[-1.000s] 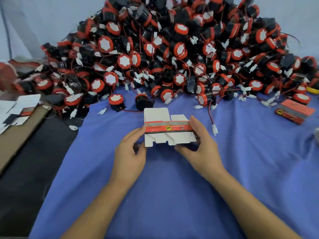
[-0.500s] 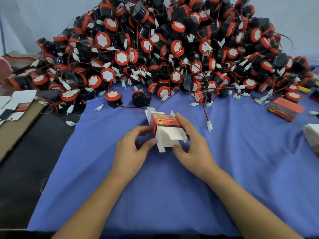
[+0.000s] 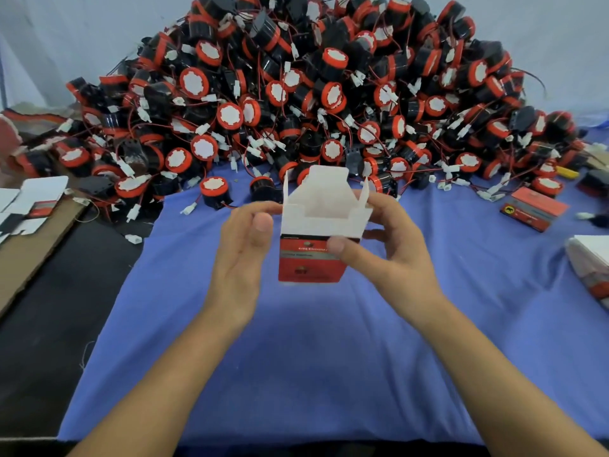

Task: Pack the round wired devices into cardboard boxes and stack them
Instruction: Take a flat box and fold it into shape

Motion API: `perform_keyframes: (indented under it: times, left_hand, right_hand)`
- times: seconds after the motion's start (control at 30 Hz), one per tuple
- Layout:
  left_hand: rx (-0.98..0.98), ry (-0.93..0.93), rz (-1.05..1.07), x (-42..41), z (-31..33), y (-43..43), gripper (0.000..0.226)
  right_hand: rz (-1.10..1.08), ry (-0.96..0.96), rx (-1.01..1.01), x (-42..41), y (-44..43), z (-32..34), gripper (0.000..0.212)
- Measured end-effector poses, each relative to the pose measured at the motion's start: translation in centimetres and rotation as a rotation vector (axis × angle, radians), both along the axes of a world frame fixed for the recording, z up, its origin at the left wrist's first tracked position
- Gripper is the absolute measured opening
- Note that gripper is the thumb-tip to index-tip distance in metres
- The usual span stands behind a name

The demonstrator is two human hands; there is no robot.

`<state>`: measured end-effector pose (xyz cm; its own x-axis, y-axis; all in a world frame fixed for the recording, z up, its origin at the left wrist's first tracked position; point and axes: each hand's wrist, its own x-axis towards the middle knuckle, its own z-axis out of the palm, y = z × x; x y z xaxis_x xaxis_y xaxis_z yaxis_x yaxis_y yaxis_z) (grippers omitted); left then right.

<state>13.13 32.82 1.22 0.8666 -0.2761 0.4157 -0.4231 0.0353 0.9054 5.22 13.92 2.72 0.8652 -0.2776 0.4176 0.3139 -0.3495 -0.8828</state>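
1. Desk [image 3: 296, 374]: covered with a blue cloth; both forearms reach over its near edge.
2. Left hand [image 3: 244, 255]: fingers straight and loosely spread, palm turned to the left wall of the cardboard box [image 3: 309, 268], gripping nothing.
3. Right hand [image 3: 395, 255]: thumb on the printed front, fingers curled round the right wall, pinching the carton.
4. Cardboard box: red, black and white; upright, top flaps open, held above the cloth between the hands.
5. Flat red box [image 3: 534, 207]: lying on the cloth, far right. White blanks [image 3: 33, 202]: far left.
6. Round wired devices [image 3: 329, 94]: black bodies, red rims, white plugs; a large heap across the far desk, behind the carton.
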Motion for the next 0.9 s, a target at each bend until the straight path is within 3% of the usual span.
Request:
perform_keyframes:
  times: [0.1, 0.3, 0.5, 0.7, 0.77, 0.83, 0.87, 0.9]
  left_hand:
    - [-0.067, 0.098, -0.089, -0.5, 0.8, -0.6, 0.048]
    - [-0.065, 0.166, -0.018, -2.1, -0.4, -1.5, 0.031]
    - [-0.002, 0.14, 0.0, -3.2, -0.8, -1.8, 0.028]
    - [0.077, 0.035, 0.08, -3.8, -0.2, -1.9, 0.045]
    - [0.111, 0.008, 0.082, -3.9, 0.0, -1.9, 0.037]
    - [0.093, 0.019, 0.066, -4.0, 0.1, -1.9, 0.011]
    - [0.074, 0.034, 0.051, -4.1, 0.1, -1.8, 0.006]
    - [0.051, 0.044, 0.051, -4.1, 0.1, -1.8, 0.017]
  right_hand:
    - [0.108, 0.104, 0.199, -0.2, 0.1, 0.4, 0.058]
    - [0.131, 0.189, 0.421, -1.4, 1.5, -1.3, 0.045]
    - [-0.001, 0.133, 0.486, -1.6, 2.9, -1.4, 0.038]
    - [-0.114, 0.078, 0.469, -1.3, 4.3, -1.8, 0.04]
    - [-0.145, 0.051, 0.431, -1.3, 4.7, -1.8, 0.033]
    - [-0.154, 0.028, 0.404, -1.5, 5.0, -1.8, 0.025]
    - [-0.145, 0.017, 0.409, -1.5, 5.1, -1.9, 0.02]
    - [-0.132, 0.009, 0.425, -1.6, 5.1, -1.8, 0.017]
